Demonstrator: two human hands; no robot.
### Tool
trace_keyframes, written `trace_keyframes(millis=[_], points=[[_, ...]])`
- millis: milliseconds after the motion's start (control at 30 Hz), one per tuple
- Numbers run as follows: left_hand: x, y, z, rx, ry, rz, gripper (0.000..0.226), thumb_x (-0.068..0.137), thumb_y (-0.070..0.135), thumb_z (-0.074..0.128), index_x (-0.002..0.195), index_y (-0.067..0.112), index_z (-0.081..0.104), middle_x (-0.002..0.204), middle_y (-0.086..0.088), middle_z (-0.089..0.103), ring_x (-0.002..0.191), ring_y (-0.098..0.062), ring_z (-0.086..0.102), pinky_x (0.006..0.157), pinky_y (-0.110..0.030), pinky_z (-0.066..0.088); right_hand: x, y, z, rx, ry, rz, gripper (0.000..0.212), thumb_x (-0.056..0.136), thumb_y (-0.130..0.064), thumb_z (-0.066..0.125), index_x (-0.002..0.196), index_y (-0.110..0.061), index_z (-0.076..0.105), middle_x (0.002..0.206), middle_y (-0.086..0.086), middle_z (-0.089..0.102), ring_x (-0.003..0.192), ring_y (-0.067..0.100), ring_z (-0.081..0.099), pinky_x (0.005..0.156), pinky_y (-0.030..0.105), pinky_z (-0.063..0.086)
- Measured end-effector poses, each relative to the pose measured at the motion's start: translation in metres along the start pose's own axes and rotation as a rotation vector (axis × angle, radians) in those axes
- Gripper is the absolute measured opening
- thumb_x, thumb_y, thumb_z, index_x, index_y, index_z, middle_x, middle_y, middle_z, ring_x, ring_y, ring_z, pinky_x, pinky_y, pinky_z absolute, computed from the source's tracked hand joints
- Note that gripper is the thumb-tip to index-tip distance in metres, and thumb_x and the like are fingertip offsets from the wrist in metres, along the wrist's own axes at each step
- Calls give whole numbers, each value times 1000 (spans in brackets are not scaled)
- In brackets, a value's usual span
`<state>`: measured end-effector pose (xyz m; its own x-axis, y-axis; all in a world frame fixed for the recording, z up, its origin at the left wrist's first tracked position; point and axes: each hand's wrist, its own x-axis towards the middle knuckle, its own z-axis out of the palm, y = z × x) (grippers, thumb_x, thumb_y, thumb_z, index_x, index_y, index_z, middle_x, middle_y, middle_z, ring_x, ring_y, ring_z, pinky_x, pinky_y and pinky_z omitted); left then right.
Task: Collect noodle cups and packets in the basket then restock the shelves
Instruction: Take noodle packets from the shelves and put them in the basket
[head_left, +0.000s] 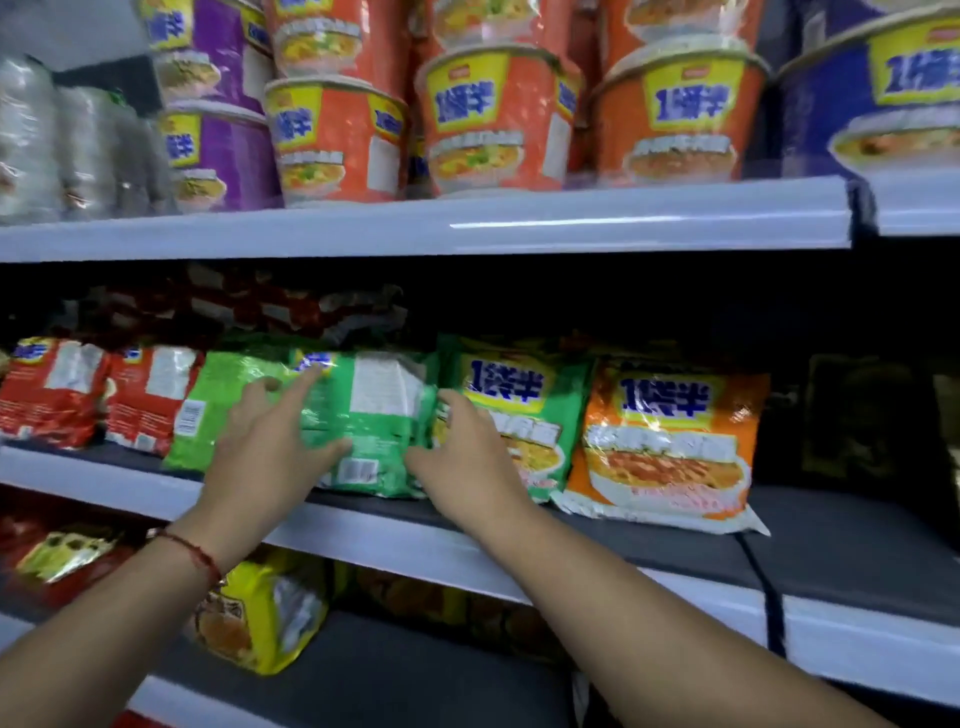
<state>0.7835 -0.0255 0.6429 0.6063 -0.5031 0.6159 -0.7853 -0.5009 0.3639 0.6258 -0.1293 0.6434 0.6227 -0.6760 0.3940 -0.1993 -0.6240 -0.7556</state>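
A green noodle packet (374, 415) stands on the middle shelf (395, 540), its back side facing me. My left hand (270, 447) presses its left side with straight spread fingers. My right hand (467, 462) touches its right edge, fingers slightly bent. To the right stand another green packet (524, 410) and an orange packet (670, 447). Left of it are a green packet (218, 405) and red packets (57, 389). Noodle cups in purple (223, 150), red (332, 140) and orange (675, 114) fill the top shelf. No basket is in view.
The top shelf edge (571, 223) juts out above my hands. The middle shelf is bare grey to the right of the orange packet (841, 540). A yellow packet (265, 613) and a red-gold packet (62, 556) lie on the lower shelf. Clear plastic stacks (47, 145) sit top left.
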Motion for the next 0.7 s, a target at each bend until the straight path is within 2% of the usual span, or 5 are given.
trace_keyframes(millis=[100,200,400,533,700], points=[[-45,35,0,-170,74,156,62,86,34,71,142,33,43,125,-7,50,112,-30,50,87,-49,48,-55,14,-47,98,-39,-75,41,92,-25,61,133,-27,55,122,-10,57,86,11,62,70,30,50],[-124,87,16,-457,-175,257,29,86,43,66,112,52,56,93,14,64,81,-5,60,70,-35,51,-138,67,-98,273,-137,0,20,92,-21,62,109,-27,70,75,-11,58,61,5,48,63,23,41],[-329,202,117,-603,-987,247,17,67,52,61,82,57,70,77,22,69,74,4,64,62,-12,48,-346,243,-166,378,-11,419,16,89,-19,65,98,-31,72,83,1,67,74,10,56,69,30,44],[-484,267,218,-609,-1351,209,24,81,37,73,91,57,65,79,16,72,69,4,65,62,-11,46,-500,363,-200,352,194,797,20,86,-12,63,98,-26,70,81,10,67,72,8,57,70,27,45],[-698,324,348,-554,-1769,-36,32,57,56,62,87,48,72,81,4,72,69,-7,65,64,-20,49,-699,512,-210,327,393,1339,17,88,5,61,87,-10,69,70,-6,66,57,-1,57,61,19,46]])
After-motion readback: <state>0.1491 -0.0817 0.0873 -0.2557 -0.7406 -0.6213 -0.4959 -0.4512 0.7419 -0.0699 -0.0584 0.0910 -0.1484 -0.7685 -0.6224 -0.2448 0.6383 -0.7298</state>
